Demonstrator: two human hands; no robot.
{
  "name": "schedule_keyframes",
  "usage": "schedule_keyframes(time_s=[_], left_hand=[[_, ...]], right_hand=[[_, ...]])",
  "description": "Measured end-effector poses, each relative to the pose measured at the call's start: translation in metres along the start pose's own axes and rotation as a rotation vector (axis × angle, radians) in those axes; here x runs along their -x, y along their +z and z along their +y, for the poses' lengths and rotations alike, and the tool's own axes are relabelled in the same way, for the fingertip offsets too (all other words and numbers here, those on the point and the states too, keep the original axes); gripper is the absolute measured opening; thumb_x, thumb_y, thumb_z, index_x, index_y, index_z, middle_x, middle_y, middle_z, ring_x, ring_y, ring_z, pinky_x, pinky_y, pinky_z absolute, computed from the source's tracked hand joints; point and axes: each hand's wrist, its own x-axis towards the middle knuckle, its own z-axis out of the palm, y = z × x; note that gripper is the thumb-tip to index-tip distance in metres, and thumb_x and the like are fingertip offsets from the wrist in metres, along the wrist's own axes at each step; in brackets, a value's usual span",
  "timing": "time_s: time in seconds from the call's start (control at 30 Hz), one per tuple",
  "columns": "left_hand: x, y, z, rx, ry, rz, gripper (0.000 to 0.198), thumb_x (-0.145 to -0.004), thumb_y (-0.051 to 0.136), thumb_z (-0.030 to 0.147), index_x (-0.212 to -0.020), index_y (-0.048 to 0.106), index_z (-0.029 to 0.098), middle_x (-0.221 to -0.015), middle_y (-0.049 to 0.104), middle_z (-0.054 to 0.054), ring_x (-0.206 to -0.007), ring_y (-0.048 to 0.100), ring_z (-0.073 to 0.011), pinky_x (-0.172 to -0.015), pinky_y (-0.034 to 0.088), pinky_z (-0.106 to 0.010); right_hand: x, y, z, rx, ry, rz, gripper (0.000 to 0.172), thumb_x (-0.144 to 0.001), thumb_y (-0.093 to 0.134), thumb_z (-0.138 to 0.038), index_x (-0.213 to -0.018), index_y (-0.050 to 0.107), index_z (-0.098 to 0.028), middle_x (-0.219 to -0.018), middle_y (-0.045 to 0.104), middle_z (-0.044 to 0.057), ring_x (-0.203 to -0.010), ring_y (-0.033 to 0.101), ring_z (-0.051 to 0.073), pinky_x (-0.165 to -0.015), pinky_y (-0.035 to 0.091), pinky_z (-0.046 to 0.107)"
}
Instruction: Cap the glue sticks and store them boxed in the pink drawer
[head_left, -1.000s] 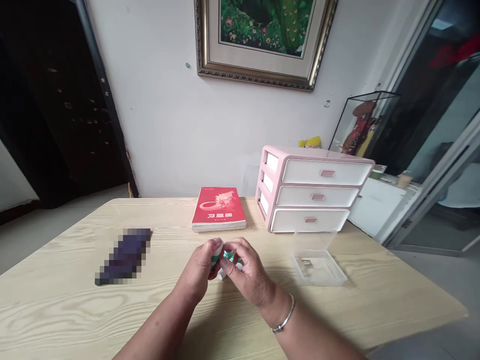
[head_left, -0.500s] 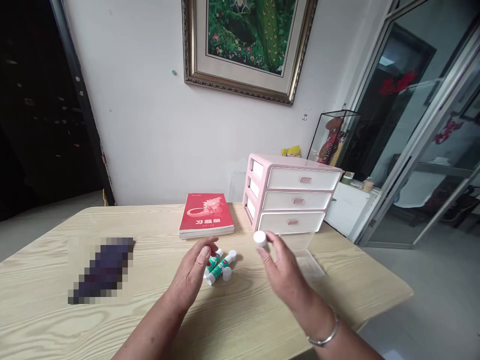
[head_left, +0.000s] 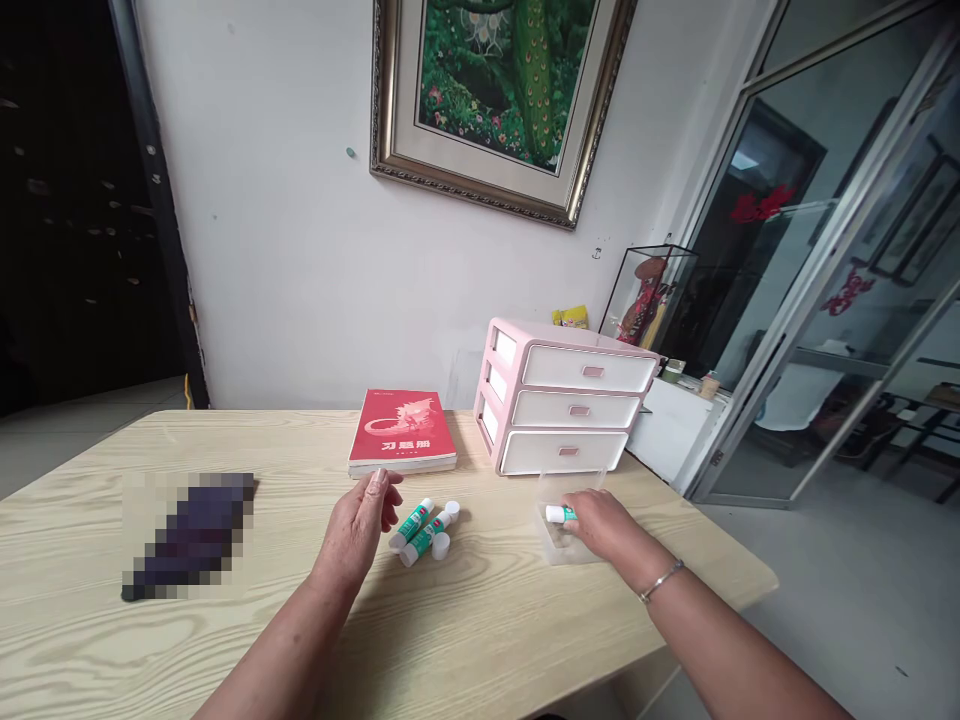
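Note:
My right hand (head_left: 606, 522) grips a green-and-white glue stick (head_left: 556, 514) low over a clear plastic box (head_left: 556, 551) with a raised lid; my fingers hide part of the stick. Two more glue sticks, one on the left (head_left: 412, 525) and one beside it (head_left: 424, 541), lie slantwise on the table. Close to them rest two white caps, a front one (head_left: 441, 546) and a rear one (head_left: 451, 510). Just left of the sticks hovers my left hand (head_left: 352, 532), holding nothing, its fingers loosely bent and apart from the thumb.
Behind the sticks lies a red book (head_left: 401, 428) on the wooden table (head_left: 465, 630). A pink and white drawer unit (head_left: 574, 410) stands behind the box. A blurred-out dark item (head_left: 195, 535) is at the left. Beyond the table's right edge is floor and a glass door.
My right hand has moved right and down with the glue stick, from mid-table to the clear box. My left hand has drawn away left from the sticks on the table. The view has shifted slightly.

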Motion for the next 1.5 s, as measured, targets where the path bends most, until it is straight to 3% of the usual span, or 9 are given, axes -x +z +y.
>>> schedule_keyframes(time_s=[0.2,0.3,0.4,0.53,0.7,0.83,1.07,1.3,1.5], left_hand=[[-0.004,0.000,-0.007,-0.050,-0.029,-0.023,0.053,-0.089,0.040,0.064,-0.091,0.065,0.017,-0.073,0.060,-0.001,-0.059,0.056,-0.0160,-0.055,0.046,-0.028],[-0.007,0.001,-0.009,-0.190,-0.032,-0.033,0.050,-0.089,0.041,0.061,-0.087,0.065,0.018,-0.074,0.063,-0.003,-0.062,0.060,-0.0182,-0.058,0.045,-0.028],[-0.009,0.001,-0.011,-0.423,-0.026,-0.024,0.039,-0.088,0.045,0.053,-0.082,0.066,0.021,-0.079,0.068,-0.004,-0.071,0.063,-0.0206,-0.061,0.043,-0.027],[-0.010,0.003,-0.013,-0.646,-0.084,-0.090,0.025,-0.083,0.052,0.039,-0.091,0.068,0.022,-0.095,0.069,-0.006,-0.079,0.064,-0.0203,-0.064,0.041,-0.026],[-0.008,0.007,-0.021,-0.746,-0.105,-0.214,0.032,-0.080,0.055,0.035,-0.104,0.069,0.020,-0.106,0.068,-0.009,-0.082,0.064,-0.0215,-0.067,0.041,-0.027],[-0.008,0.008,-0.024,-0.770,-0.109,-0.270,0.031,-0.080,0.055,0.035,-0.104,0.071,0.021,-0.104,0.069,-0.010,-0.082,0.064,-0.0217,-0.066,0.040,-0.026],[-0.009,0.011,-0.028,-0.804,-0.116,-0.304,0.030,-0.083,0.053,0.034,-0.105,0.069,0.021,-0.104,0.069,-0.009,-0.085,0.065,-0.0207,-0.070,0.042,-0.025],[-0.014,0.014,-0.036,-0.888,-0.126,-0.301,0.032,-0.084,0.054,0.037,-0.108,0.068,0.022,-0.106,0.068,-0.008,-0.088,0.065,-0.0216,-0.071,0.042,-0.026],[-0.017,0.017,-0.038,-1.037,-0.074,-0.345,0.033,-0.088,0.051,0.043,-0.104,0.067,0.021,-0.105,0.066,-0.011,-0.086,0.065,-0.0245,-0.068,0.042,-0.030]], right_hand=[[-0.005,0.009,0.000,-0.011,0.013,-0.031,0.015,-0.080,0.066,-0.016,-0.093,0.073,-0.019,-0.093,0.072,0.010,-0.093,0.065,0.025,-0.074,0.038,0.028],[-0.006,0.015,0.006,-0.020,0.040,0.010,0.018,-0.081,0.064,-0.017,-0.096,0.073,-0.020,-0.093,0.071,0.010,-0.094,0.064,0.025,-0.076,0.039,0.029],[-0.003,0.011,-0.001,-0.044,0.047,0.170,0.020,-0.086,0.058,-0.017,-0.100,0.072,-0.018,-0.094,0.071,0.011,-0.095,0.063,0.026,-0.081,0.041,0.031],[0.002,-0.004,-0.045,-0.277,-0.046,0.399,0.023,-0.092,0.048,-0.022,-0.098,0.070,-0.021,-0.095,0.072,0.006,-0.089,0.064,0.021,-0.082,0.044,0.030],[-0.006,-0.005,-0.114,-0.496,-0.257,0.318,0.028,-0.093,0.045,-0.019,-0.111,0.067,-0.022,-0.106,0.069,0.006,-0.096,0.064,0.019,-0.088,0.045,0.028],[-0.028,0.007,-0.139,-0.451,-0.326,0.214,0.045,-0.085,0.043,-0.004,-0.123,0.061,-0.019,-0.112,0.065,0.010,-0.103,0.061,0.020,-0.091,0.043,0.028],[-0.059,0.023,-0.149,-0.380,-0.321,0.032,0.048,-0.078,0.052,-0.002,-0.119,0.065,-0.025,-0.104,0.063,0.008,-0.097,0.062,0.020,-0.084,0.043,0.027],[-0.065,0.043,-0.139,-0.527,-0.334,0.078,0.037,-0.086,0.050,-0.010,-0.117,0.066,-0.021,-0.107,0.065,0.010,-0.103,0.060,0.022,-0.092,0.042,0.030],[-0.073,0.049,-0.134,-0.847,-0.212,0.135,0.037,-0.086,0.053,-0.020,-0.122,0.062,-0.016,-0.118,0.066,0.011,-0.108,0.060,0.023,-0.096,0.043,0.034]])
